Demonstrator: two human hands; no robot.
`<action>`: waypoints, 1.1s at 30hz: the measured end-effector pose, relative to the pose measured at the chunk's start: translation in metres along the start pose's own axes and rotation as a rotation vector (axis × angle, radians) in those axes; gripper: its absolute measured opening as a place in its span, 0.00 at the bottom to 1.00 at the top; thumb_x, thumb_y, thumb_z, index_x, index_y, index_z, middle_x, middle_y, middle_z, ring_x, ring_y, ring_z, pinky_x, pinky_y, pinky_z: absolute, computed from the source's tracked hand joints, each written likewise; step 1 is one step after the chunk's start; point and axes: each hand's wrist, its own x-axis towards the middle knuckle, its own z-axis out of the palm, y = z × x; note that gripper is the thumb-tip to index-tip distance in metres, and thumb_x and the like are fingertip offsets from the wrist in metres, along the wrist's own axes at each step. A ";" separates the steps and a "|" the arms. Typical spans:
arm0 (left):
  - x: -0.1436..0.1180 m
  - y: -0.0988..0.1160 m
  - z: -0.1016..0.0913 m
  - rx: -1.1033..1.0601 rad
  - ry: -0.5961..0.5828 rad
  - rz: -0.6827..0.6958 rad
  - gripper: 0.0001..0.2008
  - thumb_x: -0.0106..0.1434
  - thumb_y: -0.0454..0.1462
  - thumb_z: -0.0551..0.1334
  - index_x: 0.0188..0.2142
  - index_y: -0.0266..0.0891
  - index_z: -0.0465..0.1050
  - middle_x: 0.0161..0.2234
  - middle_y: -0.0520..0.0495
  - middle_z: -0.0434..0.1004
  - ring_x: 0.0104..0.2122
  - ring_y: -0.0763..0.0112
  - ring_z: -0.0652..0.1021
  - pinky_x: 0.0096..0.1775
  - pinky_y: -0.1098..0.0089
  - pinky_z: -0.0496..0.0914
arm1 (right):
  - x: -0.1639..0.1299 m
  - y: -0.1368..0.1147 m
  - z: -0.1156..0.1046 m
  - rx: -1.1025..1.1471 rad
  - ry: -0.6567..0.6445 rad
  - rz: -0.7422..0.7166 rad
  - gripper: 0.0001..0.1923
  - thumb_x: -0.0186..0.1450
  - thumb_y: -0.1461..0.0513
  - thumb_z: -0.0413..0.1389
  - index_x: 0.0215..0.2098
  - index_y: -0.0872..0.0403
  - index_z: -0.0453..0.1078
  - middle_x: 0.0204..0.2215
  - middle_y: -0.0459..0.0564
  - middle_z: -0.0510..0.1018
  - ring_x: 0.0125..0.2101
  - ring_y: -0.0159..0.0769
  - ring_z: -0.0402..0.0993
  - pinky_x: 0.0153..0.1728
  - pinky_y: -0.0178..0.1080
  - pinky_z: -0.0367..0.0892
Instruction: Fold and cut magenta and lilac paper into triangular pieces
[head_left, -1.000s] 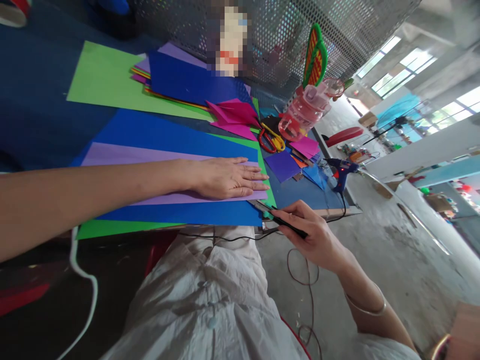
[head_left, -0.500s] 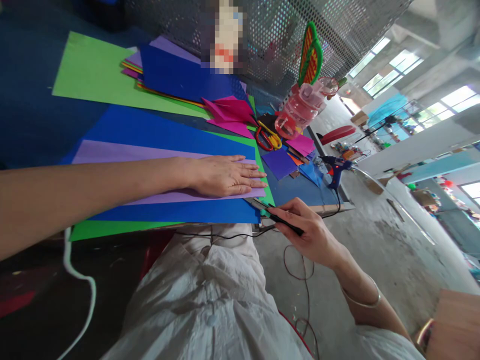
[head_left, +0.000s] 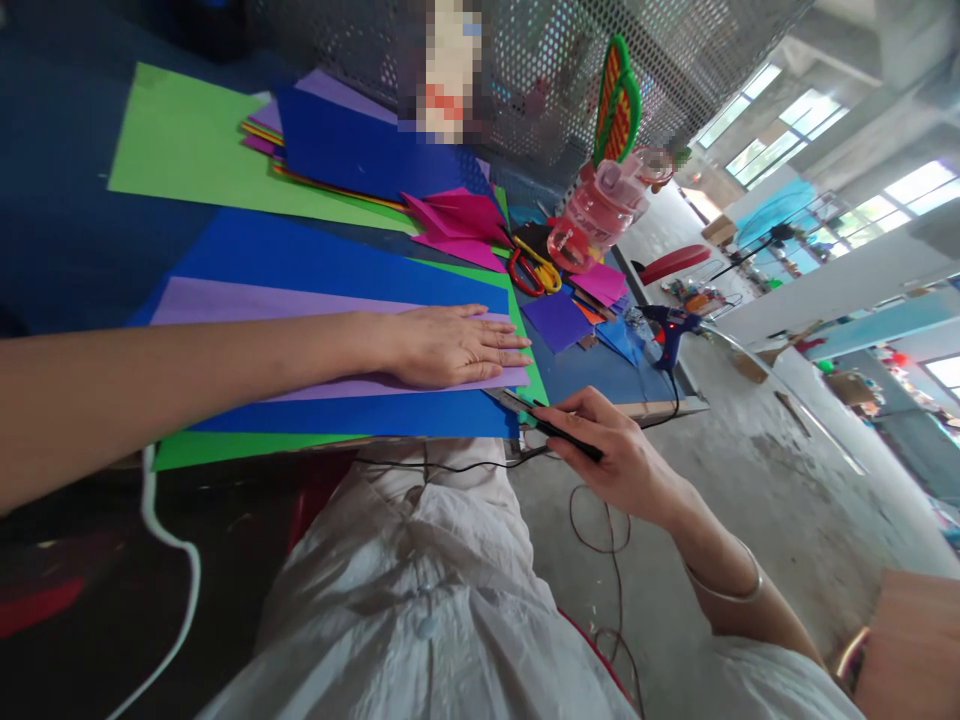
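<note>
My left hand (head_left: 457, 346) lies flat with fingers stretched on a lilac paper strip (head_left: 225, 302). Beneath the strip is a wider blue sheet (head_left: 300, 250), with a green sheet (head_left: 255, 447) showing under its edges. My right hand (head_left: 611, 450) is closed round the black handle of a utility knife (head_left: 566, 432), its blade extended toward the left. The blade tip rests at the blue sheet near the strip's lower right corner, just below my left fingertips; whether it is pressing into the paper I cannot tell.
Behind lie a light green sheet (head_left: 180, 140), stacked dark blue paper (head_left: 352, 145) and folded magenta paper (head_left: 465, 225). Scissors (head_left: 536, 272), a pink bottle (head_left: 592, 225), purple squares (head_left: 556, 320) and a glue gun (head_left: 670, 330) sit to the right. A cord (head_left: 465, 465) runs along the table's front edge.
Hardly anything differs. The knife and my right hand have shifted very slightly left and up, and the view has moved a little. My left hand stays flat on the lilac strip.
</note>
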 end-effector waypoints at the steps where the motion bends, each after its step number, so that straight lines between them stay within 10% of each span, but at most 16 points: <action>1: 0.000 0.001 0.000 0.009 -0.004 -0.012 0.29 0.78 0.46 0.42 0.75 0.51 0.56 0.77 0.57 0.49 0.77 0.66 0.51 0.74 0.55 0.36 | 0.001 0.000 -0.001 -0.007 -0.010 0.005 0.18 0.76 0.63 0.55 0.61 0.54 0.75 0.44 0.55 0.76 0.37 0.34 0.78 0.37 0.38 0.76; 14: 0.009 0.027 -0.002 0.117 0.109 -0.451 0.30 0.79 0.41 0.41 0.76 0.34 0.52 0.78 0.37 0.43 0.77 0.50 0.49 0.73 0.45 0.44 | 0.016 0.020 -0.017 -0.048 -0.095 0.009 0.17 0.76 0.60 0.55 0.60 0.49 0.77 0.46 0.55 0.78 0.39 0.36 0.80 0.38 0.37 0.77; 21: -0.027 -0.006 -0.021 0.057 -0.030 -0.189 0.30 0.76 0.44 0.49 0.74 0.39 0.59 0.77 0.45 0.51 0.75 0.64 0.56 0.73 0.62 0.49 | 0.014 0.020 -0.013 -0.036 -0.073 0.006 0.18 0.76 0.61 0.55 0.61 0.52 0.77 0.46 0.56 0.78 0.38 0.36 0.80 0.41 0.38 0.77; 33: -0.024 0.011 0.004 0.122 0.109 -0.344 0.30 0.80 0.42 0.41 0.76 0.35 0.52 0.78 0.42 0.45 0.77 0.54 0.50 0.73 0.46 0.45 | 0.011 0.027 -0.021 -0.160 -0.042 0.058 0.18 0.75 0.60 0.55 0.61 0.46 0.77 0.49 0.55 0.78 0.38 0.36 0.80 0.38 0.38 0.78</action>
